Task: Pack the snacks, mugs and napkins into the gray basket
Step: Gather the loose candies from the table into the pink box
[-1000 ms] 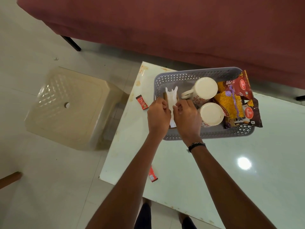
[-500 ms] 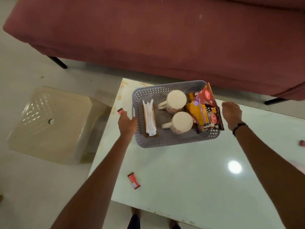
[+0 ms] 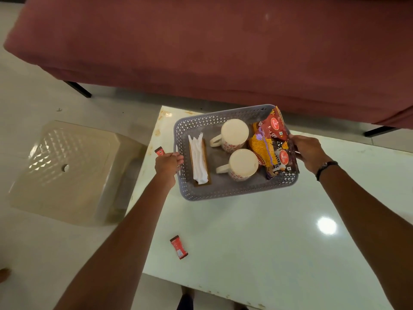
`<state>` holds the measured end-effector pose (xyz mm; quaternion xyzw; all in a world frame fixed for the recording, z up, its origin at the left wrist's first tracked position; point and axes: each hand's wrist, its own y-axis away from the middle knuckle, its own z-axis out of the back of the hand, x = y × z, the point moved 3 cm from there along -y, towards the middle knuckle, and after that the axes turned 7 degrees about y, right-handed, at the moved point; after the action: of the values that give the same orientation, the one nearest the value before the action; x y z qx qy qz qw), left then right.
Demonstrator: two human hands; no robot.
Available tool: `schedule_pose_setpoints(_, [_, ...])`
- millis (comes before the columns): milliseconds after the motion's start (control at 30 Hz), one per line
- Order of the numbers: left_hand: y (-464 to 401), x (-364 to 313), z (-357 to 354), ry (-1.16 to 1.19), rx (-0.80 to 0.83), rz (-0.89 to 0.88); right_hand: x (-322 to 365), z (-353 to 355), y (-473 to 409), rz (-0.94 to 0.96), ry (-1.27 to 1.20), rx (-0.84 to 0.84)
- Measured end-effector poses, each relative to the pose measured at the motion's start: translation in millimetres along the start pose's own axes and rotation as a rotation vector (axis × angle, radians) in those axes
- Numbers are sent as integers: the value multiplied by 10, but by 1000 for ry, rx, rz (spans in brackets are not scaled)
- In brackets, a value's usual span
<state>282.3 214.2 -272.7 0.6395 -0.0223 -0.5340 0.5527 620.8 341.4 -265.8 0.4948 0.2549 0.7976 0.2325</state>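
The gray basket stands on the white table. Inside it lie a wooden holder of white napkins at the left, two white mugs in the middle and several snack packets at the right. My left hand grips the basket's left side at its handle. My right hand grips the right side, fingers over the rim and against the packets.
Two small red sachets lie on the table: one near the front, one by my left hand. A beige plastic stool stands on the floor at the left. A maroon sofa runs behind the table.
Both hands left the napkins and spread to the basket's two sides. The right hand has closed in onto the right rim. The view has pulled back.
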Motion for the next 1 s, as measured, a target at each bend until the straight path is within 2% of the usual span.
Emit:
schedule_pose_setpoints(133, [85, -51, -50, 52, 6, -12, -73, 31, 58, -36, -40, -75])
schedule_pose_setpoints(400, [622, 3, -182, -29, 66, -77, -485, 525, 551, -63, -128, -127])
schedule_pose_setpoints(767, [1329, 792, -493, -235, 151, -120, -1568, 1475, 1307, -190, -213, -198])
schedule_pose_setpoints(1000, [1367, 1193, -665, -274, 191, -96, -2059, 1629, 1463, -227, -257, -251])
